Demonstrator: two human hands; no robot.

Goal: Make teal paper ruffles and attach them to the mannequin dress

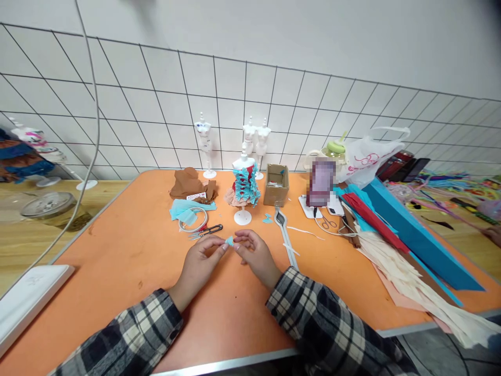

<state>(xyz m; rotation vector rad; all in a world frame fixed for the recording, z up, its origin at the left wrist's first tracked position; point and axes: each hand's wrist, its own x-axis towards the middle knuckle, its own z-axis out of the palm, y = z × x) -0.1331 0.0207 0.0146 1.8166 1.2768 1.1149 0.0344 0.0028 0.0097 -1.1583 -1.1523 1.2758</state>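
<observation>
Near the middle of the orange table (pixel 117 292), a small light-blue piece (pixel 229 241) is pinched between the fingertips of my left hand (pixel 203 257). My right hand (pixel 256 254) touches the piece's right side, thumb and fingers closed together. Just behind stands a small mannequin (pixel 246 180) dressed in ruffled light blue, red and peach material on a white base. Black-handled snips (pixel 211 230) lie beyond my left hand, beside a white ring (pixel 193 219) and light-blue sheets (pixel 182 209). Small light-blue scraps (pixel 267 218) rest right of the mannequin's base.
Brown material (pixel 187 184) lies at the back left. A cardboard box (pixel 276 185) stands right of the mannequin, with grey-white tweezers (pixel 287 237) before it. On the right are a phone (pixel 321 183), scissors (pixel 327 223) and coloured paper strips (pixel 426 235). More mannequins (pixel 204 137) stand behind.
</observation>
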